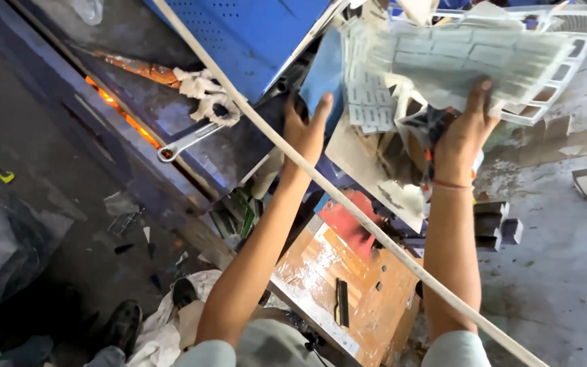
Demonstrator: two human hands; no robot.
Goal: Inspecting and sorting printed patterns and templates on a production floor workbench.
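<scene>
My left hand [305, 129] reaches forward and presses against the edge of a blue sheet [324, 75] in a heap of scrap. My right hand [467, 132] grips a bundle of pale die-cut cardboard sheets [456, 58] with many rectangular cut-outs, lifted above the heap. Beneath them lie torn cardboard scraps [375, 163] and a red piece [344, 221]. An orange thread circles my right wrist.
A long pale rod [348, 200] runs diagonally across the view. A metal spanner [188, 143] and a rag lie on a dark blue machine bed [171, 115] with a glowing orange strip. A brown wooden board [348, 272] lies below. Shoes and cloth rest on the floor.
</scene>
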